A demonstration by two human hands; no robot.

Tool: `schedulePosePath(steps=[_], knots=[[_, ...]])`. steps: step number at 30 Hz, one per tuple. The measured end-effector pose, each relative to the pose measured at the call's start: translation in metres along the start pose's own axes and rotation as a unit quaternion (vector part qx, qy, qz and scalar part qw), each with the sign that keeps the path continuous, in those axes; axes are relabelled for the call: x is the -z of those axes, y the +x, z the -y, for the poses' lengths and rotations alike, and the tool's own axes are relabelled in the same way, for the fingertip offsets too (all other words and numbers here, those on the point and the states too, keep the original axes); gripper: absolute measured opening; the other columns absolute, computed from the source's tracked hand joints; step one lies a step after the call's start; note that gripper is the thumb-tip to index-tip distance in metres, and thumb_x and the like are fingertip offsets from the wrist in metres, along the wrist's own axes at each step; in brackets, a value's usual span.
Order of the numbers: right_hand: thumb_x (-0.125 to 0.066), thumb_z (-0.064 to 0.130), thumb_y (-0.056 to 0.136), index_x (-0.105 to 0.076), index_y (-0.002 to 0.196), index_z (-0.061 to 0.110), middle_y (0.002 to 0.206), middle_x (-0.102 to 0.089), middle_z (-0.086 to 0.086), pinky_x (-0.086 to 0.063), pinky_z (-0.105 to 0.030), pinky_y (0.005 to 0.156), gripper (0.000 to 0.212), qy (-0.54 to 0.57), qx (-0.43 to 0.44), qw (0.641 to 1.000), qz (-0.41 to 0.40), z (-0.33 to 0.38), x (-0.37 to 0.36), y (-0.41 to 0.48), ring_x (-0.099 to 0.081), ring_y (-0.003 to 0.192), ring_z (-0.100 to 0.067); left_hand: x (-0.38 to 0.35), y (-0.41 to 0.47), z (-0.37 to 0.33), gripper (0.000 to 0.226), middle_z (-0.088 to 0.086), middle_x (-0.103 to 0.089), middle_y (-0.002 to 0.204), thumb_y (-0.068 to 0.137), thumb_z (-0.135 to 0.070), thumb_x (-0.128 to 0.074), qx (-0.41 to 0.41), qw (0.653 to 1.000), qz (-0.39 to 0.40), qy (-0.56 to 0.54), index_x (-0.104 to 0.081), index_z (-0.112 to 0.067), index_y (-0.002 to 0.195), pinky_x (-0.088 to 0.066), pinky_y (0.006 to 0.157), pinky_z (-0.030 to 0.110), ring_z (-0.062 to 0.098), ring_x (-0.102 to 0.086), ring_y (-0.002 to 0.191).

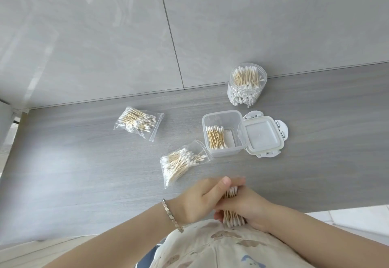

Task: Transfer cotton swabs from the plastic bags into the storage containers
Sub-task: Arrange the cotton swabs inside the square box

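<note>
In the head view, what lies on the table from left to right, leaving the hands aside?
From the left: far bag of swabs → nearer bag of swabs → square container → its lid. The round jar stands behind container and lid, overlapping both, so I omit it.

The far swab bag [137, 121] lies apart, the near bag [182, 162] beside the part-filled square container [221, 118]; the round jar [246, 90] is full.

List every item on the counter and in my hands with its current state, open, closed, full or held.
Round jar: lidless, packed with swabs.
Square container: open, partly filled.
Clip lid: off, resting beside the container.
Near bag: mouth open, swabs poking out.
Far bag: full; seal unclear.
Bundle of cotton swabs: gripped by left hand and right hand.
</note>
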State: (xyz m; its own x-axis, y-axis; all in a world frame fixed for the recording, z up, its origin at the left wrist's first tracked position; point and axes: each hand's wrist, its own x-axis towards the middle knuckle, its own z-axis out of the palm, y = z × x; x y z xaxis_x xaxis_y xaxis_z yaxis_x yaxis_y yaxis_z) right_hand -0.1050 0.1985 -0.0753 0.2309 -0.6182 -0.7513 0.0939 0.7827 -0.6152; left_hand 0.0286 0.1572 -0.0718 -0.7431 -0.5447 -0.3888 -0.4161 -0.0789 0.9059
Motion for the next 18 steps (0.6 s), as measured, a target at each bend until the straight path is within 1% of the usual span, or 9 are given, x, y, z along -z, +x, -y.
schedulePosePath(steps=[1,3,6,7,9,11,13,16,18], knots=[[-0.068,0.001,0.078,-0.063,0.075,0.008,0.056,-0.063,-0.002,-0.050,-0.025,0.055,0.009,-0.001,-0.001,1.000,0.001,0.001,-0.001,0.000,-0.063,0.055,-0.016,0.002,0.000,0.000,0.061,-0.018,-0.049,0.134,0.088,-0.056,-0.019,-0.002,1.000,0.011,0.007,-0.051,-0.025,0.130,-0.028,0.106,0.010,-0.010,-0.040,0.125],[-0.069,0.006,0.079,-0.059,0.072,0.008,0.054,-0.061,-0.001,-0.051,-0.024,0.053,0.012,0.003,-0.014,1.000,-0.006,0.006,0.000,0.000,-0.064,0.054,-0.016,0.009,0.002,-0.002,0.056,-0.017,-0.054,0.129,0.090,-0.053,-0.020,-0.017,0.999,-0.043,0.001,-0.055,-0.026,0.126,-0.030,0.104,0.009,-0.009,-0.044,0.122],[-0.073,0.008,0.076,-0.059,0.076,0.009,0.056,-0.064,0.000,-0.055,-0.026,0.058,0.014,0.023,-0.017,0.999,-0.025,0.029,0.012,0.001,-0.066,0.057,-0.016,0.025,0.009,-0.008,0.035,-0.013,-0.065,0.111,0.092,-0.041,-0.034,-0.063,0.969,-0.239,0.000,-0.061,-0.029,0.110,-0.042,0.096,0.018,-0.002,-0.057,0.108],[-0.073,0.007,0.074,-0.060,0.079,0.010,0.058,-0.066,0.000,-0.057,-0.027,0.061,0.014,0.025,-0.003,0.999,-0.032,0.042,0.018,0.001,-0.067,0.058,-0.016,0.032,0.013,-0.010,0.022,-0.014,-0.065,0.104,0.093,-0.031,-0.041,-0.062,0.952,-0.299,-0.002,-0.060,-0.033,0.103,-0.046,0.089,0.020,0.001,-0.060,0.101],[-0.071,0.003,0.075,-0.062,0.082,0.011,0.063,-0.068,0.000,-0.055,-0.030,0.068,0.014,0.007,0.034,0.998,-0.047,0.069,0.031,0.006,-0.067,0.064,-0.015,0.044,0.023,-0.016,0.019,-0.014,-0.060,0.094,0.093,-0.016,-0.047,-0.018,0.929,-0.369,-0.002,-0.055,-0.032,0.098,-0.049,0.071,0.020,0.011,-0.062,0.089],[-0.070,0.000,0.073,-0.062,0.083,0.012,0.071,-0.066,-0.003,-0.050,-0.033,0.073,0.018,-0.051,0.058,0.994,-0.082,0.096,0.040,0.015,-0.064,0.073,-0.018,0.055,0.035,-0.020,0.019,-0.010,-0.056,0.093,0.091,-0.019,-0.051,0.058,0.929,-0.365,-0.006,-0.051,-0.022,0.110,-0.046,0.057,0.019,0.014,-0.061,0.082],[-0.068,0.003,0.065,-0.057,0.082,0.013,0.076,-0.058,-0.004,-0.041,-0.028,0.064,0.023,-0.175,0.056,0.972,-0.147,0.116,0.042,0.028,-0.055,0.074,-0.019,0.063,0.047,-0.021,0.030,-0.006,-0.055,0.093,0.090,-0.027,-0.054,0.120,0.934,-0.335,0.025,-0.045,-0.018,0.117,-0.042,0.053,0.021,0.015,-0.061,0.076],[-0.062,0.005,0.074,-0.047,0.088,0.009,0.065,-0.043,-0.003,-0.027,-0.023,0.046,0.021,-0.398,0.013,0.898,-0.187,0.131,0.034,0.046,-0.040,0.055,-0.014,0.066,0.063,-0.023,0.025,-0.004,-0.056,0.079,0.088,-0.027,-0.056,0.190,0.941,-0.276,0.052,-0.041,-0.018,0.106,-0.046,0.054,0.025,0.018,-0.062,0.069],[-0.053,0.002,0.083,-0.052,0.098,0.004,0.068,-0.049,-0.005,-0.029,-0.023,0.043,0.015,-0.496,-0.022,0.846,-0.197,0.132,0.026,0.059,-0.044,0.055,-0.016,0.066,0.071,-0.022,0.016,0.001,-0.058,0.070,0.087,-0.018,-0.054,0.223,0.942,-0.250,0.018,-0.042,-0.014,0.096,-0.050,0.055,0.029,0.018,-0.062,0.061]])
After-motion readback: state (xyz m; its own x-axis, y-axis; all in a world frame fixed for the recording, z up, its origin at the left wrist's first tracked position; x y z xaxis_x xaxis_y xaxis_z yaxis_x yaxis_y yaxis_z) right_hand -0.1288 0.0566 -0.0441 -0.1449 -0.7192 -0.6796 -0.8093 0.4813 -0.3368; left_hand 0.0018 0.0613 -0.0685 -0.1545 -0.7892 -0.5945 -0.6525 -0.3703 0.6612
